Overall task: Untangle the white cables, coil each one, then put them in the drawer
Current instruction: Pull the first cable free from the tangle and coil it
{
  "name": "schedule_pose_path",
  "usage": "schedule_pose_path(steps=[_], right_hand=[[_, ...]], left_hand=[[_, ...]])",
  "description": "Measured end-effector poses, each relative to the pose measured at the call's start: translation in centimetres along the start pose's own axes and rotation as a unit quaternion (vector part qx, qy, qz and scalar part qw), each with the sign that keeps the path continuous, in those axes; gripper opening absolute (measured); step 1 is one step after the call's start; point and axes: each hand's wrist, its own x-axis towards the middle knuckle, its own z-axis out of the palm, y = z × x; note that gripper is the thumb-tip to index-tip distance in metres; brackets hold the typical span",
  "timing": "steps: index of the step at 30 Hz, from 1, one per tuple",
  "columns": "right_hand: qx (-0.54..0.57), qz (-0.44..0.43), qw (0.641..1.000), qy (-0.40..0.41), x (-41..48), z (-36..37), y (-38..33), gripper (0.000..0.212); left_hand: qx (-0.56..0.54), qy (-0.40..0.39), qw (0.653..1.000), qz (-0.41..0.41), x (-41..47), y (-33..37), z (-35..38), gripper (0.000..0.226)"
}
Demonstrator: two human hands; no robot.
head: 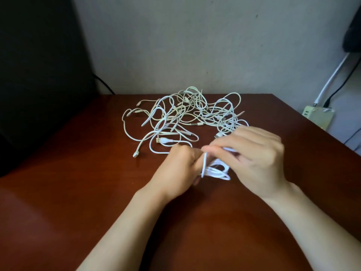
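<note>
The left hand (179, 169) and right hand (252, 161) are pinching a smooth white coil (216, 172); a looped tangle (185, 118) is lying at 12 o'clock on the glossy worktop (93, 192).

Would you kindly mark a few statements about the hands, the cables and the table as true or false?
1. The left hand and the right hand both hold one coil of white cable. True.
2. A pile of tangled cables lies on the table beyond the hands. True.
3. The table is white. False: it is reddish brown.
4. Every cable is already coiled. False: only the held one is; the pile is tangled.
</note>
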Motion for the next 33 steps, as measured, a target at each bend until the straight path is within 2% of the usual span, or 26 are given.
schedule_pose_path(steps=[2,5,9,12,15,17,19,22,25,28,31,33], right_hand=[[0.032,0.065,0.997,0.017,0.1,-0.1,0.4,0.026],[0.084,0.179,0.980,0.018,0.3,-0.2,0.8,0.015],[0.192,0.382,0.903,-0.033,0.5,0.3,1.2,0.014],[0.259,0.433,0.859,-0.088,0.1,1.0,1.4,0.016],[0.198,0.407,0.885,-0.114,-0.3,1.2,1.6,0.019],[0.122,0.380,0.909,-0.121,-0.6,1.3,1.6,0.012],[0.073,0.339,0.928,-0.135,-0.8,1.3,1.3,0.016],[0.049,0.284,0.942,-0.170,-1.0,1.7,0.6,0.028],[0.019,0.238,0.950,-0.203,-1.1,1.9,-0.1,0.019],[-0.012,0.190,0.947,-0.258,-1.1,2.0,-1.2,0.021],[-0.045,0.100,0.954,-0.280,-1.2,2.5,-2.4,0.024],[-0.079,0.057,0.953,-0.287,-1.3,2.8,-3.1,0.015]], left_hand=[[-0.048,-0.021,0.999,-0.005,-0.1,0.8,0.2,0.064],[-0.137,-0.017,0.990,-0.034,-0.2,1.8,0.4,0.063],[-0.230,-0.016,0.971,-0.068,0.0,2.4,0.6,0.056],[-0.291,-0.008,0.953,-0.084,0.0,2.9,0.4,0.051],[-0.319,0.046,0.943,-0.088,0.1,3.1,0.1,0.051],[-0.268,0.114,0.953,-0.084,0.4,2.4,-0.2,0.056],[-0.188,0.195,0.959,-0.086,0.6,1.3,-0.4,0.059],[-0.206,0.283,0.928,-0.126,0.9,-0.1,-0.7,0.053],[-0.323,0.304,0.878,-0.181,1.1,-0.6,-0.8,0.041],[-0.400,0.307,0.841,-0.193,1.2,-0.7,-0.8,0.035],[-0.418,0.325,0.821,-0.214,1.2,-1.0,-0.6,0.028],[-0.394,0.346,0.818,-0.235,1.2,-1.7,-0.6,0.029]])
